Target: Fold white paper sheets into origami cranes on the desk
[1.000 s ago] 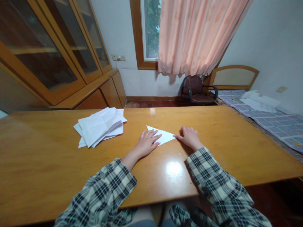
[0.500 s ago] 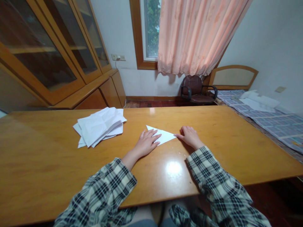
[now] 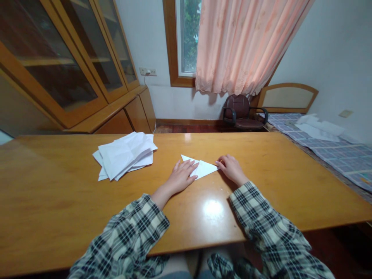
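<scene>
A white sheet of paper folded into a pointed, triangular shape (image 3: 205,169) lies on the wooden table (image 3: 186,217). Flat across its left part rests my left hand (image 3: 183,176), fingers stretched out and covering some of the paper. At the paper's right tip, my right hand (image 3: 231,169) has its thumb and forefinger closed on the point, the other fingers curled. To the left of my left hand sits a loose stack of creased white paper sheets (image 3: 124,155).
A glass-door cabinet (image 3: 103,97) stands behind the table on the left. Beyond the far edge is a dark red armchair (image 3: 238,112) under a pink curtain (image 3: 244,46). On the right is a bed (image 3: 322,143) with white papers or cloth on it.
My right thumb and forefinger have come together at the paper's right tip. My left hand stays flat on the paper. The view has shifted slightly.
</scene>
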`<action>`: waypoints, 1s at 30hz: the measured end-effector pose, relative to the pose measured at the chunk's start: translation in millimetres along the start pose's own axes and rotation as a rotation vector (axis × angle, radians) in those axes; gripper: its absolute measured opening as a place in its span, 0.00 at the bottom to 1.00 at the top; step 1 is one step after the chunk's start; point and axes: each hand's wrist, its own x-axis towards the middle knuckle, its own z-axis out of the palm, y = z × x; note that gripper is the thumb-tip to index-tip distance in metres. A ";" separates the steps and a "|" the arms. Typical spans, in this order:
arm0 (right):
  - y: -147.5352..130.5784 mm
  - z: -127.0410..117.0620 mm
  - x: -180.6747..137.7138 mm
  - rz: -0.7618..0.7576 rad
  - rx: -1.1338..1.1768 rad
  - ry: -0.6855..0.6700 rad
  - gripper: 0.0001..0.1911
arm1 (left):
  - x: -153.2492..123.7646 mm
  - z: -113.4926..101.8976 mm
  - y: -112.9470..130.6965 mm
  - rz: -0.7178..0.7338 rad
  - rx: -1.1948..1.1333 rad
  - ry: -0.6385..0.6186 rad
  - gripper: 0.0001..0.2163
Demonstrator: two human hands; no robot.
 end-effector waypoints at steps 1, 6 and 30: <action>-3.8 0.8 -0.2 -0.017 0.017 0.000 0.14 | 0.1 0.8 -0.5 0.002 -0.002 0.006 0.25; -20.4 5.8 -2.9 -0.087 0.097 0.002 0.14 | -0.1 2.6 -1.1 0.008 -0.013 0.026 0.26; -33.6 12.8 -4.4 -0.052 0.618 0.066 0.09 | 3.5 12.1 -4.3 -0.161 -0.203 0.365 0.45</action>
